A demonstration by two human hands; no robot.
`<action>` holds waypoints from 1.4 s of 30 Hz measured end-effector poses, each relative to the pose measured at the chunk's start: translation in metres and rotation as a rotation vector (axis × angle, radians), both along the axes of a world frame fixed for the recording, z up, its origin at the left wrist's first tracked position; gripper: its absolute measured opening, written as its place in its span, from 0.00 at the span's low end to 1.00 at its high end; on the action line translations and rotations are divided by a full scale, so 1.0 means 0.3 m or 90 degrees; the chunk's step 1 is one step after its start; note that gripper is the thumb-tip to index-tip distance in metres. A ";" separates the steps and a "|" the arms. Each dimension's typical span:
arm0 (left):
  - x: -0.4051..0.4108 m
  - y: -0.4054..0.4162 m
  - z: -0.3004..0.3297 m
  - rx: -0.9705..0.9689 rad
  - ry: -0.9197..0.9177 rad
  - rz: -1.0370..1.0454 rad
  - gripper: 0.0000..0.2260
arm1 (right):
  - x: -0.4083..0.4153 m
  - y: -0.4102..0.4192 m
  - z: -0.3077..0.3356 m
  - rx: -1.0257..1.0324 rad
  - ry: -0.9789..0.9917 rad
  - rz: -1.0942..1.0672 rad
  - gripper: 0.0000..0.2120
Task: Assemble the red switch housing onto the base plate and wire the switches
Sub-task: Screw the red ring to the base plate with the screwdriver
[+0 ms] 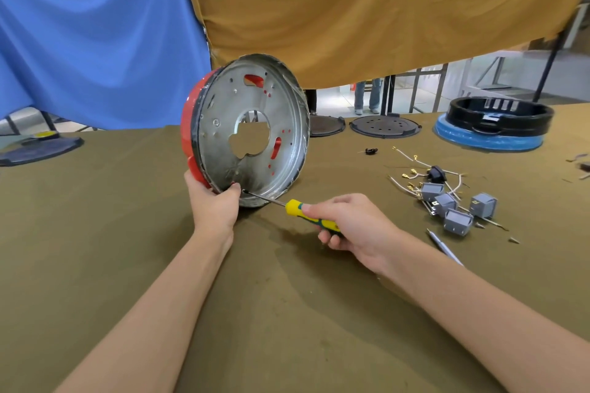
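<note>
Forearms: both enter from the lower edge of the frame, over an olive table cloth [127, 233].
Right hand [354, 226]: right of centre; fingers curled round the yellow-green handle of a screwdriver [306, 214], forefinger laid along the handle.
Screwdriver shaft: slants up-left; tip touches the lower inside rim of the base plate, just beside the left thumb.
Left hand [214, 204]: centre; grips the bottom rim of the assembly, thumb on the metal face, fingers hidden behind the red part.
Base plate [255, 124]: centre of frame; round stamped metal dish stood on edge, open side facing right, lower rim resting on the cloth.
Red switch housing [188, 128]: against the plate's far face; red shows through slots and small holes.
Handling (judgement): plate stiff and fairly light; thin rim probably sharp, glossy housing likely slippery; best held across the rim with both parts pinched together.
Grey switches [453, 206]: four, loose, right of frame.
Wires [412, 174]: pale leads with brass terminals, touching and just above the switches.
Pen-like tool [445, 247]: below the switches.
Black ring [498, 118]: upper right, on a blue base.
</note>
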State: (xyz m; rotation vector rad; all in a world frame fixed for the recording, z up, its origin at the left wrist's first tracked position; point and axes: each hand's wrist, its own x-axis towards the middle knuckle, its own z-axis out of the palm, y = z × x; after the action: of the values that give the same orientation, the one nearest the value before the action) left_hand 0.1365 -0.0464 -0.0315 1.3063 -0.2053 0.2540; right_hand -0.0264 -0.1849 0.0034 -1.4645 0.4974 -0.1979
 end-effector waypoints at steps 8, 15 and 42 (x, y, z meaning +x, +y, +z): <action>0.004 0.002 -0.005 -0.031 0.028 -0.005 0.27 | -0.005 0.015 -0.002 -0.484 -0.092 0.021 0.08; -0.016 0.002 0.006 0.038 -0.061 0.009 0.27 | -0.004 0.001 0.008 0.019 -0.017 0.008 0.13; -0.024 0.039 0.070 -0.195 0.203 -0.102 0.25 | 0.007 -0.069 0.023 -0.149 -0.142 -0.102 0.11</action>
State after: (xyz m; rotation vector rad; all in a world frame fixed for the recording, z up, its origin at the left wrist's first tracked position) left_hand 0.1294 -0.0348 -0.0106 1.0022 0.0011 -0.0602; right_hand -0.0244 -0.2056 0.0102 -1.6066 0.4196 -0.5557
